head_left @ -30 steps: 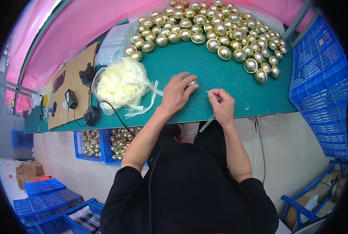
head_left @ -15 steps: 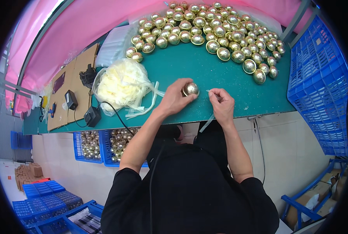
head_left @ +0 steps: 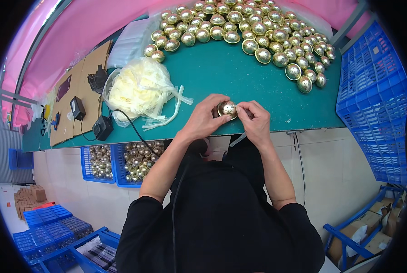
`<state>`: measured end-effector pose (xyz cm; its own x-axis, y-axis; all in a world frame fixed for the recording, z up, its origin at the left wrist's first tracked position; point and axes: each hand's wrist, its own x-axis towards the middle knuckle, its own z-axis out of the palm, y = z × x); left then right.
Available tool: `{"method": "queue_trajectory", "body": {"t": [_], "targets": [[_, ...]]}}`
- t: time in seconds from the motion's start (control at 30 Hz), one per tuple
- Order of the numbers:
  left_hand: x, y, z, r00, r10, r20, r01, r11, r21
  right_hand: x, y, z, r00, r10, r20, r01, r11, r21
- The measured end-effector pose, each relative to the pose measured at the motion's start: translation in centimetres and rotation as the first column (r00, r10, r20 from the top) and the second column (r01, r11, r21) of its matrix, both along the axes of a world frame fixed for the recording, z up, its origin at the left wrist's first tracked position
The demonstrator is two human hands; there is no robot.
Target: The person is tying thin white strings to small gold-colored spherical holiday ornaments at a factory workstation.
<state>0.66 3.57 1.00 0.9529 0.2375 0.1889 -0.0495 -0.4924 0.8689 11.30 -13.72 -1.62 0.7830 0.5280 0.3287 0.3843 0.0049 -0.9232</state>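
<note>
My left hand (head_left: 203, 118) is closed around a shiny gold ball (head_left: 226, 109) just above the near edge of the green table (head_left: 208, 68). Pinched in my right hand (head_left: 256, 123) is a narrow translucent ribbon (head_left: 237, 140), its tail hanging below the palm. Those pinching fingertips meet the right side of the ball; whether the ribbon's tip passes into it is too small to tell. To the left of my hands lies a bundle of cream ribbons (head_left: 139, 93) in clear plastic, with several loose ends trailing toward me.
Many gold balls (head_left: 259, 29) cover the table's far side. Cardboard (head_left: 82, 84) with black adapters (head_left: 104, 129) and a cable lies at left. Blue crates (head_left: 369, 100) stand at right. Under the table, blue baskets (head_left: 113, 166) hold more balls.
My right hand has moved left with the ribbon, from apart to touching the ball. The ball has turned in my left hand, showing small dots. The view has shifted slightly.
</note>
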Motion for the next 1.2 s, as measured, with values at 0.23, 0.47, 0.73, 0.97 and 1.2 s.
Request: {"method": "queue_trajectory", "body": {"t": [0.23,0.47,0.73,0.97,1.2], "targets": [[-0.2,-0.4,0.1,0.999,0.017,-0.027,-0.019,0.998,-0.053,0.0,-0.1,0.4,0.984,-0.010,0.179,0.014,1.000,-0.020],[0.0,-1.3,-0.8,0.991,0.129,0.024,-0.119,0.959,-0.258,0.1,0.1,0.9,0.983,0.020,0.184,-0.016,1.000,-0.025],[0.2,-2.5,-2.0,0.955,0.271,0.118,-0.209,0.902,-0.377,0.1,0.3,1.5,0.988,0.048,0.147,-0.037,0.996,-0.076],[0.3,-0.6,-0.7,0.933,0.325,0.152,-0.196,0.816,-0.544,-0.2,-0.7,1.7,0.916,0.191,-0.353,-0.193,0.981,0.029],[0.2,0.6,2.9,0.951,0.248,0.187,-0.057,0.732,-0.679,1.5,-3.5,0.8,0.383,0.680,-0.625,-0.314,0.732,0.605]]}}
